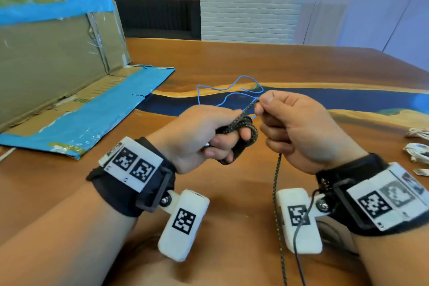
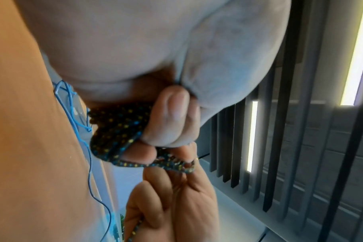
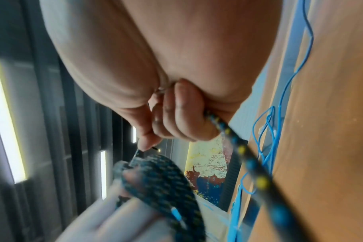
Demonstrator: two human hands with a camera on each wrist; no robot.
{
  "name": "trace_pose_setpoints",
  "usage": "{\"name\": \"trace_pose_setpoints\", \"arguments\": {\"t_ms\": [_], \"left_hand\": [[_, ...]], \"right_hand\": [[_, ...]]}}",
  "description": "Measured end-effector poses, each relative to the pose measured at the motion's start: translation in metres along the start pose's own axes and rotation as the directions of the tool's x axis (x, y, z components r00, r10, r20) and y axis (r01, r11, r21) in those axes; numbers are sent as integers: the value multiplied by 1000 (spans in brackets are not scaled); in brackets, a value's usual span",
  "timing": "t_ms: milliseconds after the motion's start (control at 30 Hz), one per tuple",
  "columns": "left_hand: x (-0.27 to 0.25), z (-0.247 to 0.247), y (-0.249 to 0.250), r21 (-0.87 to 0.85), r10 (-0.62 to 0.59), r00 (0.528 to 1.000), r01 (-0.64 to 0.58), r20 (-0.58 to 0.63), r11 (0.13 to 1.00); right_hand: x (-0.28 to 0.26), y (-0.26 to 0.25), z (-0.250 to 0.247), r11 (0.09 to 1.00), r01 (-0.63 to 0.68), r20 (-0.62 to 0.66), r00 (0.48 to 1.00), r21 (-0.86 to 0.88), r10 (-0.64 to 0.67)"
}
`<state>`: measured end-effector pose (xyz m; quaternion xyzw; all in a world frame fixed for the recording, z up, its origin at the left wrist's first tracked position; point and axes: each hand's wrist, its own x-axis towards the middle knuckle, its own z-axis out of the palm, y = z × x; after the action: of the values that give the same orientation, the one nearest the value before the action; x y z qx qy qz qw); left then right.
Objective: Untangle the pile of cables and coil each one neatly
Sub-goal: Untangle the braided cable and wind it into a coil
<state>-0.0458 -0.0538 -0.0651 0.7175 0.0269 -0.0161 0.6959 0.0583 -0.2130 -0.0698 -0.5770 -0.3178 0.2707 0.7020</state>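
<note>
A dark braided cable [image 1: 241, 133] flecked with yellow and blue is wound in loops round the fingers of my left hand [image 1: 209, 137], which grips the coil [image 2: 116, 131] above the table. My right hand [image 1: 294, 127] pinches the same cable [image 3: 238, 147] just right of the coil; its free length hangs down between my wrists [image 1: 277, 193]. A thin blue wire [image 1: 232, 90] lies loose on the table behind both hands, also seen beside the hands in the wrist views [image 2: 72, 114] [image 3: 280, 131].
A flattened cardboard box [image 1: 58, 65] with blue tape stands and lies at the left. White cables [image 1: 417, 146] lie at the right table edge. The wooden table [image 1: 232, 58] has a dark blue inlaid band across it.
</note>
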Motion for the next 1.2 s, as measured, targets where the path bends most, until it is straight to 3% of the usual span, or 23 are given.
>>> {"name": "trace_pose_setpoints", "arguments": {"t_ms": [100,200,367,500,600,733,800,867,933,1000,1033,1100,1200], "left_hand": [[2,-3,3,-150,-11,1000,12,10,989],[3,-2,1,-252,27,1000,-27,-6,967],[4,-1,-4,-352,44,990,6,134,936],[1,5,1,-448,62,986,14,153,894],[4,10,6,-548,167,986,-147,-14,823],[13,-5,5,-566,219,932,-350,-287,746],[18,-15,2,-513,198,865,-442,-462,736],[24,-21,-3,-393,209,769,-515,-604,762],[26,-23,-6,-265,252,731,-512,-634,817],[23,-20,-7,-81,285,794,-385,-537,919],[20,-17,-7,42,278,848,-291,-452,956],[14,-10,-10,220,226,941,-172,-251,960],[8,-4,-10,161,111,992,-100,-63,982]], "right_hand": [[6,7,7,998,26,-46,999,-65,-29],[7,8,8,996,-7,-1,1000,-87,7],[6,9,2,994,-9,-32,999,-108,5],[8,12,4,993,20,-46,999,-114,-25],[10,17,11,993,-37,21,999,-110,40],[9,24,15,984,-143,76,986,-105,151],[6,25,18,975,-160,108,978,-152,177],[1,27,25,971,-160,231,952,-177,199],[-7,26,36,975,-159,397,894,-156,209],[-10,20,40,987,-127,472,867,-103,161],[-9,16,38,992,-109,444,888,-57,123],[-6,7,29,997,-75,273,960,36,62],[0,3,10,998,-4,34,999,70,2]]}}
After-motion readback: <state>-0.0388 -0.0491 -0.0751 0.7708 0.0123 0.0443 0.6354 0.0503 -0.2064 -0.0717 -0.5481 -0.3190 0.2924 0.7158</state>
